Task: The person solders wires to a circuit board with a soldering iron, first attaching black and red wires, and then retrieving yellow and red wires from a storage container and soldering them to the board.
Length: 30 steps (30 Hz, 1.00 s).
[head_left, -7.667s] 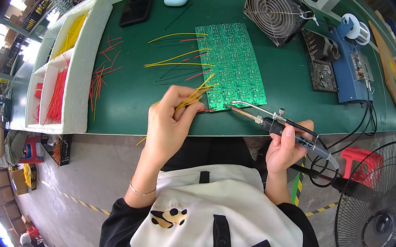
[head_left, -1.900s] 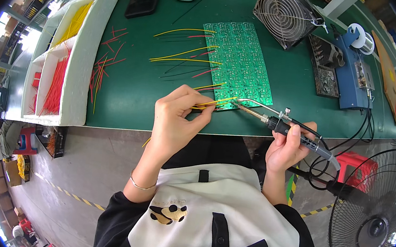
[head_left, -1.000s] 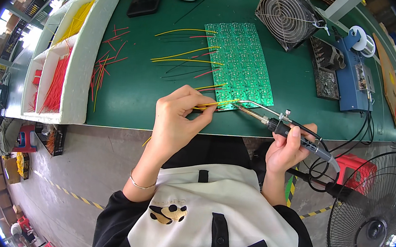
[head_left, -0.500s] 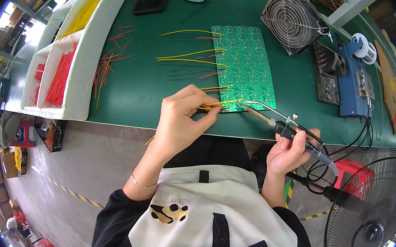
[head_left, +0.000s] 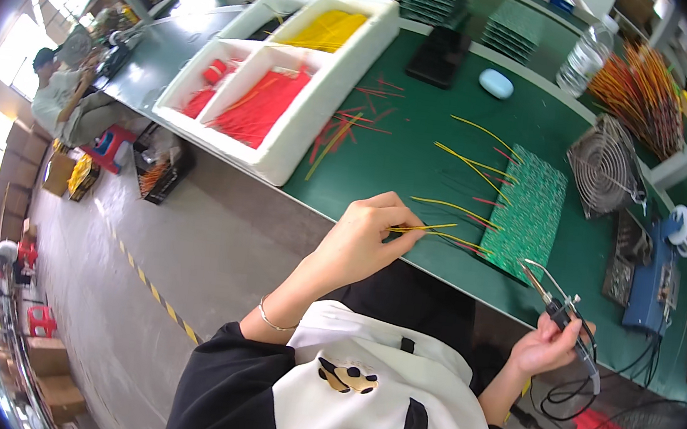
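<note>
My left hand (head_left: pixel 364 240) is closed, pinching yellow wires (head_left: pixel 434 227) by thumb and fingers at the table's front edge. My right hand (head_left: pixel 550 347) is wrapped round a soldering iron (head_left: pixel 555 310) with a thin metal tube along it. The iron's tip is at the near right corner of a green circuit board panel (head_left: pixel 532 209); whether it touches cannot be made out. From the panel's left edge several yellow wires and short red wires (head_left: pixel 490 202) stick out to the left.
A white foam box (head_left: pixel 278 161) of red and yellow wires stands left, with loose red wires (head_left: pixel 370 125) beside it. Behind are a phone (head_left: pixel 438 57), pale blue case (head_left: pixel 496 84) and bottle (head_left: pixel 586 56). A small fan (head_left: pixel 608 169) and blue soldering station (head_left: pixel 653 272) stand right.
The view has swung left, showing more of the box. My left hand has drawn away from the panel with yellow wires in its fingers. The iron's tip has left the wire ends.
</note>
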Each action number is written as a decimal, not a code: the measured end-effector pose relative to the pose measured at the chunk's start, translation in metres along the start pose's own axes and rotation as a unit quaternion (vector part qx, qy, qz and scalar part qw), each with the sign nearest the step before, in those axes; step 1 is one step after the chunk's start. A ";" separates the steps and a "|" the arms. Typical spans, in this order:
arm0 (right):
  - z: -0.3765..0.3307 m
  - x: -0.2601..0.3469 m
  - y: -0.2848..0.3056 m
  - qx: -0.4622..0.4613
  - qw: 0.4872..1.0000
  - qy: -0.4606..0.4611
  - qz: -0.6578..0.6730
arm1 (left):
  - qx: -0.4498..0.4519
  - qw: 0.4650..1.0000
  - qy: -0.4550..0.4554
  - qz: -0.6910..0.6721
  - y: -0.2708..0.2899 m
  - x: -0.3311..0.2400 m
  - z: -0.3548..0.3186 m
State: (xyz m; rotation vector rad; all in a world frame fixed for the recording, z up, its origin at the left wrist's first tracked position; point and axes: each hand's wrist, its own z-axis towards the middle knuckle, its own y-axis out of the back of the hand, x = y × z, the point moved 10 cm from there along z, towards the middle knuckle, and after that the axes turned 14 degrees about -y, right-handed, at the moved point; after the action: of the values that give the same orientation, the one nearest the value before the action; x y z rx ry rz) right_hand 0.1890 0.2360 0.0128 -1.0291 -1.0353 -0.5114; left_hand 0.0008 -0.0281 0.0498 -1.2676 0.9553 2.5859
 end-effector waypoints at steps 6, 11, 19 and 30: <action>0.002 -0.004 0.000 0.019 1.000 -0.001 -0.018 | -0.078 0.988 0.016 0.133 0.103 0.007 0.006; 0.000 -0.002 -0.009 0.046 0.999 0.018 -0.018 | -0.129 0.951 -0.161 0.231 0.201 0.006 0.143; -0.001 -0.004 -0.007 0.038 0.999 -0.005 -0.022 | -0.018 0.889 0.057 0.454 0.208 0.185 0.234; 0.001 0.000 -0.007 0.017 0.999 -0.009 -0.033 | 0.162 0.898 0.129 0.389 0.215 0.122 0.091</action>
State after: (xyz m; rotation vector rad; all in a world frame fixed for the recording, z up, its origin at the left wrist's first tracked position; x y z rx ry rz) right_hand 0.1831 0.2336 0.0158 -0.9738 -1.0924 -0.5367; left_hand -0.2155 -0.1676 0.1053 -1.3385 2.2296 2.5735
